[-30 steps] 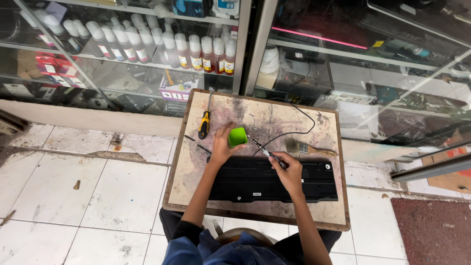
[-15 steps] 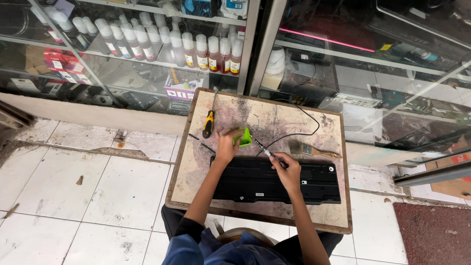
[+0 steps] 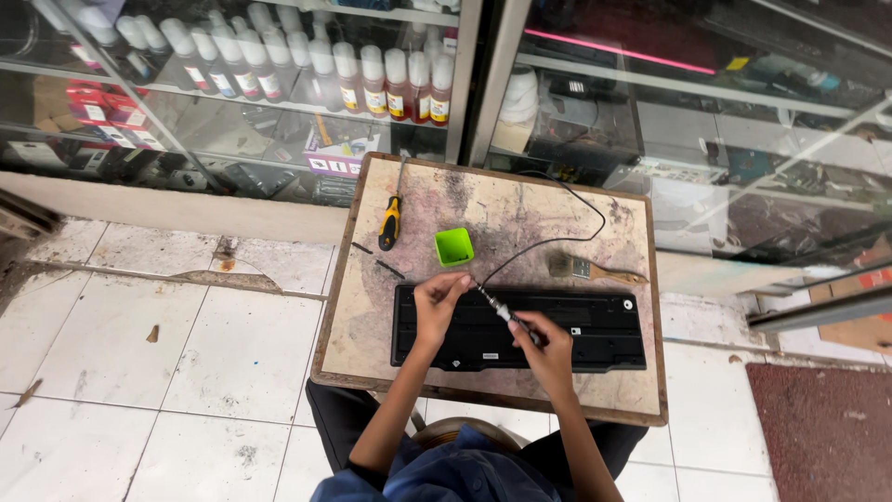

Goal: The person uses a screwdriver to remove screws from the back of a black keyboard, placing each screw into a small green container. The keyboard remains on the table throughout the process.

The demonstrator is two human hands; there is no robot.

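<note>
My right hand (image 3: 548, 346) is closed around a small screwdriver (image 3: 502, 311), its tip angled down to the top edge of the black keyboard (image 3: 595, 336), which lies face down near the front of the wooden table (image 3: 520, 209). My left hand (image 3: 437, 302) rests on the keyboard with the fingertips pinched together at the screwdriver's tip; whether they grip anything, I cannot tell. Just behind the keyboard sits a green cup (image 3: 453, 246), with a yellow-handled screwdriver (image 3: 390, 221) to its left and a paintbrush (image 3: 590, 270) to its right.
</note>
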